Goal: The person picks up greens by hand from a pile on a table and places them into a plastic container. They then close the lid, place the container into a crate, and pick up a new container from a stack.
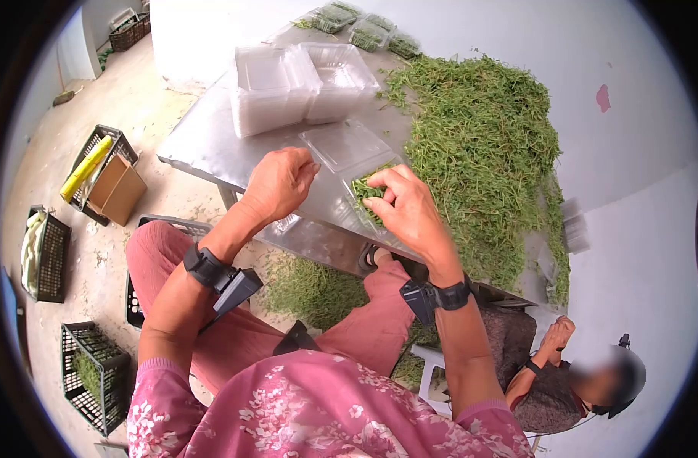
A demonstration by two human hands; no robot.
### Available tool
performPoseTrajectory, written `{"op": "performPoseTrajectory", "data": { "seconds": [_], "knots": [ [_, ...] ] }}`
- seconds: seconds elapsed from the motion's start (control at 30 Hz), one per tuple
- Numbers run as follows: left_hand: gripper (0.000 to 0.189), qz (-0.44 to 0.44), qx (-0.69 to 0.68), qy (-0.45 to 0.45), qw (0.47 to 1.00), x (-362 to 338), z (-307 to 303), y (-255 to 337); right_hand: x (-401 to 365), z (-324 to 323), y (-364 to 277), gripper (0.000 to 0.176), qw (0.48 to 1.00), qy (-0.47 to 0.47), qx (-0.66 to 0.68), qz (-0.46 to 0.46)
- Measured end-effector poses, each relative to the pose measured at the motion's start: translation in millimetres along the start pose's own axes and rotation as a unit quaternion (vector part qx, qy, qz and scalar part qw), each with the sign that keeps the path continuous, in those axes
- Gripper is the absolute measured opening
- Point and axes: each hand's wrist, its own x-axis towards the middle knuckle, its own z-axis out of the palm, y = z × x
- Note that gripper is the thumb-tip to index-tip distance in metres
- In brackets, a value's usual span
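My left hand (pixel 282 183) is raised over the near edge of the metal table (pixel 200 141), its fingers pinched together. Whether anything small is between them is hidden. My right hand (pixel 407 210) is at an open clear plastic box, with thumb and fingers curled in on a small bunch of green sprigs (pixel 362 185). The open lid (pixel 347 143) of this box lies flat, pointing away from me. Behind it stand nested stacks of clear plastic boxes (pixel 273 88). To the right, close beyond my right hand, spreads a big heap of green sprigs (pixel 482 153).
Filled boxes (pixel 368 34) sit at the table's far end. Crates stand on the floor at left, one with a yellow roll (pixel 86 168) and cardboard, another with greens (pixel 90 374). More greens (pixel 311 294) lie below the table. Another person (pixel 547 397) sits at lower right, hands together.
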Motion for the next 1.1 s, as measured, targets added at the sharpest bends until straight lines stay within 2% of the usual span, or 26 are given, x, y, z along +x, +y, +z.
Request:
{"op": "performPoseTrajectory", "data": {
  "seconds": [0.03,0.13,0.27,0.37,0.47,0.53,0.67,0.77,0.83,0.97,1.1],
  "knots": [
    [0.015,-0.008,-0.016,-0.005,1.000,0.6,0.0,-1.4,4.6,3.7,6.0,0.021,1.000,-0.015,-0.016,-0.011],
    [0.016,0.052,-0.076,-0.055,0.994,-2.5,5.3,-0.7,14.9,6.2,24.2,0.019,0.998,-0.058,-0.029,-0.008],
    [0.017,0.068,-0.064,-0.129,0.987,-2.8,12.8,5.3,14.2,15.2,24.4,0.017,0.997,-0.058,-0.056,-0.014],
    [0.020,0.043,-0.052,-0.118,0.991,4.7,15.8,-0.5,12.7,14.8,17.7,0.016,0.996,-0.057,-0.073,-0.010],
    [0.025,-0.103,-0.140,-0.143,0.974,10.1,6.9,6.4,11.0,15.8,21.4,0.016,0.997,-0.046,-0.054,-0.027],
    [0.028,-0.152,-0.200,-0.124,0.960,11.6,8.4,1.9,9.4,15.9,23.4,0.015,0.998,-0.029,-0.042,-0.045],
    [0.030,-0.228,-0.270,-0.092,0.931,14.2,7.1,-2.8,10.3,8.6,33.4,0.014,0.997,-0.059,-0.002,-0.043],
    [0.033,-0.277,-0.369,-0.066,0.885,17.6,7.2,-8.9,9.0,3.1,33.6,0.015,0.996,-0.085,0.019,-0.028],
    [0.037,-0.292,-0.417,-0.041,0.860,21.2,9.3,-13.3,8.1,-1.3,26.5,0.015,0.993,-0.114,0.032,-0.001],
    [0.042,-0.295,-0.507,0.011,0.810,26.1,12.1,-17.7,7.9,2.1,24.1,0.015,0.994,-0.101,0.001,-0.033],
    [0.037,-0.294,-0.560,0.021,0.774,33.1,18.9,-26.7,11.1,19.8,28.7,0.017,0.993,-0.076,-0.069,-0.061]
  ]
}}
